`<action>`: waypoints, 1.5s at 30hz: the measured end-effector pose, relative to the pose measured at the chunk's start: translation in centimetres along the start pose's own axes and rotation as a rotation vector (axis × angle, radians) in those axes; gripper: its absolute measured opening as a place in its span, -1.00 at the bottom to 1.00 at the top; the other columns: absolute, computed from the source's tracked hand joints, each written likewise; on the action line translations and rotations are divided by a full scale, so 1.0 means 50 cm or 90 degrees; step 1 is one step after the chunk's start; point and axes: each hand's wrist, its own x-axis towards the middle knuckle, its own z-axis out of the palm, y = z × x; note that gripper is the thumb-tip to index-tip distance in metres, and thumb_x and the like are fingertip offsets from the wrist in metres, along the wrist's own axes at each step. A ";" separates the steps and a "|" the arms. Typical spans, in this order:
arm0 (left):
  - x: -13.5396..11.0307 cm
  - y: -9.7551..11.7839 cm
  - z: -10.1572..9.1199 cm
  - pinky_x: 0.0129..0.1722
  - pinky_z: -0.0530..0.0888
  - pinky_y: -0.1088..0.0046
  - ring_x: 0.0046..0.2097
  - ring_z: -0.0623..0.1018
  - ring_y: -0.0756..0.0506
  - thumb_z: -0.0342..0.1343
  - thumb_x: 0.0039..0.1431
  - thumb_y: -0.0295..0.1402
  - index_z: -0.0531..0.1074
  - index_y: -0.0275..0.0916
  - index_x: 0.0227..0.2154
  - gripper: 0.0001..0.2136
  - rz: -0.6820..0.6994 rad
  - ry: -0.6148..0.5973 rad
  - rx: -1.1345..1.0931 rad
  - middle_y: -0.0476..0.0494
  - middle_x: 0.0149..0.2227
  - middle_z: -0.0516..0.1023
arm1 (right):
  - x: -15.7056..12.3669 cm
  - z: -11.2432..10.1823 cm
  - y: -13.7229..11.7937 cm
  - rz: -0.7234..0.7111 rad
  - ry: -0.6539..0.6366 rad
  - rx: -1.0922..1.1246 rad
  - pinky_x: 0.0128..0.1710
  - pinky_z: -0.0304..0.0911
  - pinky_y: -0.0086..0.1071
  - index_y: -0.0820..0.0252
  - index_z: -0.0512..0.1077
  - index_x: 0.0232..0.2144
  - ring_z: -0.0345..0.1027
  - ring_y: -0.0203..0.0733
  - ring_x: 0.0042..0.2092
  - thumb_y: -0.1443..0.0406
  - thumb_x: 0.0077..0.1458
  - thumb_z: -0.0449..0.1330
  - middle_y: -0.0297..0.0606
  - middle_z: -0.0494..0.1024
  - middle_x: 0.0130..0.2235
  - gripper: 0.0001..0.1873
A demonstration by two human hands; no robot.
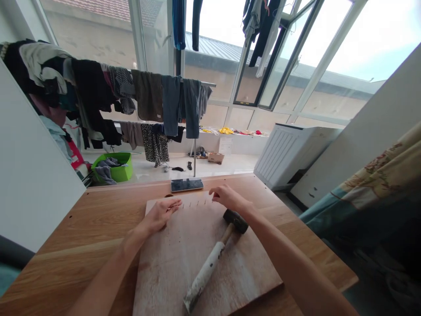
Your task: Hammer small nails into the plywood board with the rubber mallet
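Observation:
A pale wooden board (184, 259) lies on a wooden table (82, 228). Along its far edge stands a row of several small nails (196, 204). My left hand (162, 214) rests on the board's far left corner, fingers curled loosely, and seems to hold small nails. My right hand (226, 196) hovers at the right end of the nail row with its fingers pinched together; what they hold is too small to see. A hammer (213, 259) with a black head and a white, worn handle lies on the board under my right forearm.
A phone (187, 184) lies flat at the table's far edge. Beyond stand a clothes rack (158, 101) full of garments, a green basket (115, 169), a white appliance (289, 149), and large windows. Patterned fabric (378, 193) hangs at the right.

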 end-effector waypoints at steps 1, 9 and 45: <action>0.006 0.003 0.003 -0.40 0.58 0.43 -0.33 0.67 -0.13 0.07 0.23 -0.09 0.58 -0.26 0.02 -0.55 0.020 -0.011 0.009 -0.20 0.04 0.65 | 0.003 -0.001 -0.007 -0.003 -0.012 -0.010 -0.30 0.28 -0.46 0.19 0.65 -0.30 0.49 -0.23 -0.36 0.49 0.11 0.30 -0.26 0.66 -0.38 -0.83; 0.026 0.015 0.025 0.02 0.56 0.27 0.00 0.66 -0.22 0.02 0.29 -0.13 0.54 -0.25 0.07 -0.56 0.040 0.014 -0.004 -0.18 0.03 0.65 | 0.020 -0.006 -0.044 -0.052 -0.009 -0.051 -0.26 0.26 -0.45 0.21 0.67 -0.36 0.47 -0.22 -0.32 0.43 0.19 0.28 -0.21 0.67 -0.35 -0.85; -0.328 0.033 0.016 0.26 0.40 0.16 0.21 0.51 -0.20 -0.04 0.42 -0.08 0.44 -0.10 0.19 -0.59 0.133 0.082 0.448 -0.16 0.13 0.59 | -0.431 0.142 0.123 0.194 0.301 0.069 0.17 0.40 0.02 0.19 0.55 0.04 0.45 0.18 0.18 -0.03 0.24 0.07 -0.02 0.60 0.11 -0.45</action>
